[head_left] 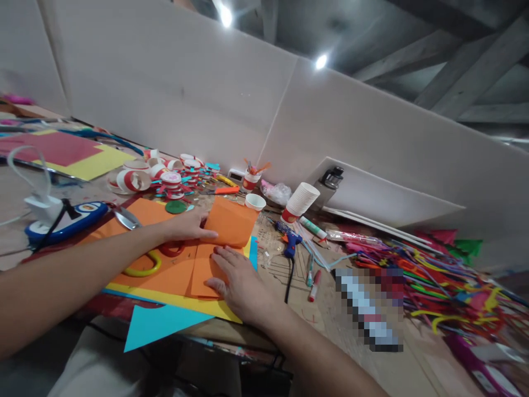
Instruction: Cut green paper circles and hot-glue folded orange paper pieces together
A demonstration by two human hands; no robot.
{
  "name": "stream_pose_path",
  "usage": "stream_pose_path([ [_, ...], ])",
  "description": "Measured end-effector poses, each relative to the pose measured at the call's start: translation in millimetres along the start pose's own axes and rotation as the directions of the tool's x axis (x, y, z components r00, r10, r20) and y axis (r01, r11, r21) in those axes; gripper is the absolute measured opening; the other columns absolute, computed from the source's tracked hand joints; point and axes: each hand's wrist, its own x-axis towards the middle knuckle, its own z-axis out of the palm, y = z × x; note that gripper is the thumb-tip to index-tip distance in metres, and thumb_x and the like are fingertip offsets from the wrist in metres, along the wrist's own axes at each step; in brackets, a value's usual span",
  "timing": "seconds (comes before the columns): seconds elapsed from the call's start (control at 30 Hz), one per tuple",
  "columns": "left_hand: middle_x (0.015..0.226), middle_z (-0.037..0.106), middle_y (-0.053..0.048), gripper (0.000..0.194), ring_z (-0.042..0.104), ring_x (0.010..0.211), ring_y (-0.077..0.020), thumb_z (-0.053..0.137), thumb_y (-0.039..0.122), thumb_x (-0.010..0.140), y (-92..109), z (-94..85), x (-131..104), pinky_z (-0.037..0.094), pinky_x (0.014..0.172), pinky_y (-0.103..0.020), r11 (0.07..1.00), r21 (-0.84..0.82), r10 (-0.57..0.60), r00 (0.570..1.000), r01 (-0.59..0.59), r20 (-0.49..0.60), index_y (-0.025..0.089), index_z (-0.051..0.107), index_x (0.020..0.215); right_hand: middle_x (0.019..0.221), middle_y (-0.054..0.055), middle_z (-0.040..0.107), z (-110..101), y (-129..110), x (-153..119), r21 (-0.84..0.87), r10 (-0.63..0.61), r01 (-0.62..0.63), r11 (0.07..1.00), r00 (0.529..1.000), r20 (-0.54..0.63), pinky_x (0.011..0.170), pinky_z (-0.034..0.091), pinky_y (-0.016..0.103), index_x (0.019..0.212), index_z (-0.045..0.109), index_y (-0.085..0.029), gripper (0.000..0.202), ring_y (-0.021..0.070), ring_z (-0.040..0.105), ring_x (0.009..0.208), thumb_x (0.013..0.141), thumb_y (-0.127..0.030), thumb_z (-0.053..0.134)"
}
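A folded sheet of orange paper (230,220) lies in front of me, its far part lifted from a crease. My left hand (188,226) is closed on that sheet's left edge, thumb on the near face and the other fingers partly hidden. On the near part rests my right hand (243,284), its fingers stretched out and thumb apart. Beneath are more orange sheets (173,275), a yellow sheet (229,313) and blue paper (161,325) jutting over the table edge. Scissors with a yellow and red handle (144,266) lie under my left forearm.
Stacked paper cups (300,203), a single cup (255,202) and a blue glue gun (292,242) stand or lie beyond. Red-banded cup crafts (171,184) sit at the back left. Colourful pipe cleaners (438,286) spread rightward. A blue power strip (68,220) is left.
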Motion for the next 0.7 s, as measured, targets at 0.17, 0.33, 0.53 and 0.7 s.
stream_pose_path([
  [0.17,0.105,0.074,-0.005,0.046,0.065,0.096,-0.0265,0.066,0.046,0.071,-0.6,1.4,-2.6,0.051,0.08,-0.029,0.993,-0.102,-0.051,0.996,0.058,0.069,0.015,0.072,0.105,0.118,0.01,0.068,-20.6,2.1,-6.8,0.155,0.15,-0.125,0.98,0.975,-0.166,0.096,0.046,0.037,0.116,0.065,-0.018,0.032,0.0222,0.062,0.109,0.093,-0.035,0.051],
  [0.33,0.11,0.072,-0.006,0.049,0.064,0.102,-0.0277,0.067,0.045,0.068,-0.7,1.7,-2.6,0.049,0.084,-0.03,0.993,-0.111,-0.032,0.999,0.035,0.034,0.014,0.071,0.106,0.099,0.011,0.07,-58.4,49.9,-17.4,0.151,0.502,-0.504,0.851,0.692,-0.519,0.081,0.048,0.036,0.104,0.064,-0.016,0.031,0.0234,0.063,0.089,0.092,-0.039,0.046],
  [0.53,0.107,0.073,-0.007,0.046,0.065,0.099,-0.0263,0.067,0.045,0.067,2.4,-0.7,-4.5,0.05,0.079,-0.027,0.996,-0.089,-0.005,0.999,0.009,0.039,0.015,0.072,0.102,0.102,0.025,0.068,-65.5,102.0,-12.4,0.08,0.78,-0.834,0.546,0.471,-0.413,0.081,0.046,0.037,0.104,0.065,-0.005,0.043,0.0327,0.064,0.097,0.083,-0.041,0.059],
  [0.7,0.093,0.075,-0.006,0.05,0.065,0.092,-0.0263,0.07,0.05,0.062,7.3,-1.1,-8.5,0.051,0.073,-0.026,0.994,-0.107,-0.022,1.0,0.022,0.005,0.015,0.073,0.097,0.1,0.02,0.071,-61.3,116.8,-5.3,0.16,0.805,-0.825,0.541,0.454,-0.382,0.084,0.045,0.034,0.093,0.07,-0.01,0.025,0.0307,0.065,0.1,0.069,-0.017,0.065],
])
